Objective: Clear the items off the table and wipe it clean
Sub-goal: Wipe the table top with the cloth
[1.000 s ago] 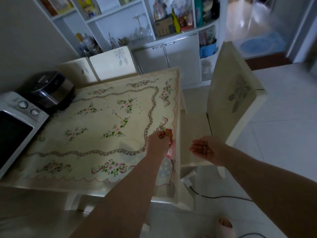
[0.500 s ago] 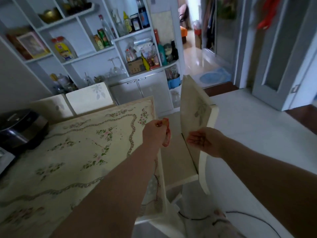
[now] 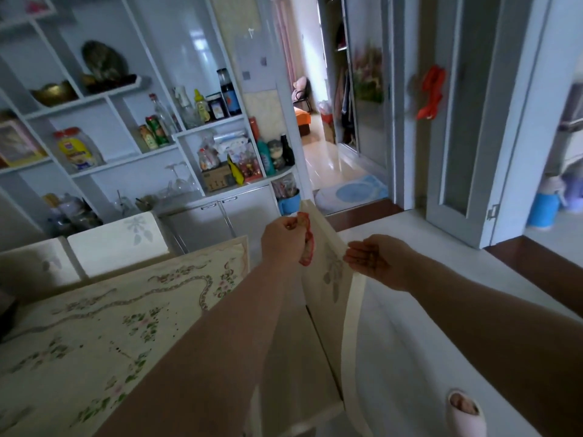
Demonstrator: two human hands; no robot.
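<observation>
My left hand (image 3: 284, 239) grips a small red and pink cloth (image 3: 307, 249), which hangs from my fist just past the table's right edge. The table (image 3: 104, 323) lies at the lower left under a cream floral tablecloth with dark crumbs scattered on it. My right hand (image 3: 375, 258) is held palm up and cupped over the chair back, with what look like small crumbs in the palm.
A cream chair (image 3: 334, 298) stands tucked at the table's right side, two more chair backs (image 3: 113, 241) at the far side. White shelving (image 3: 151, 127) with bottles and jars fills the wall behind. A doorway (image 3: 328, 159) opens ahead; my slippered foot (image 3: 463, 411) stands on pale tiles.
My view has swung up and to the right, away from the table toward the doorway. Both hands have lifted off the table's edge, the left one still holding the cloth.
</observation>
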